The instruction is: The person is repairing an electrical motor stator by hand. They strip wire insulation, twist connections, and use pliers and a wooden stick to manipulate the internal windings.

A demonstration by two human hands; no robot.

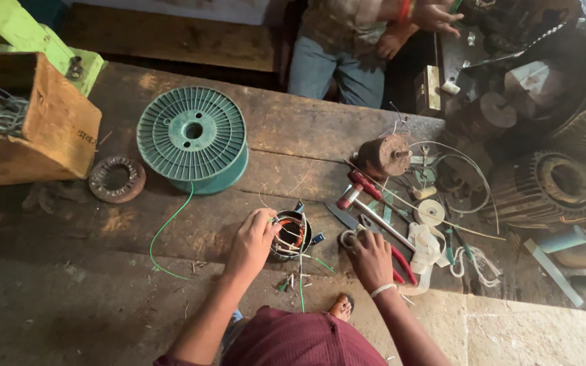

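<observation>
Copper windings glint inside the stator (291, 235), which sits bore-up near the bench's (239, 217) front edge, axis vertical, likely so the slots face the worker. The left hand (252, 242) pinches its rim and wires, steadying it; the right hand (367, 257) grasps a tape roll (348, 238), beside the red pliers (401, 263).

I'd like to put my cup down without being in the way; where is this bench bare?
Bare wood lies left of the left hand, below the green spool and rusty ring. Right of the right hand, tools and motors crowd it.
</observation>
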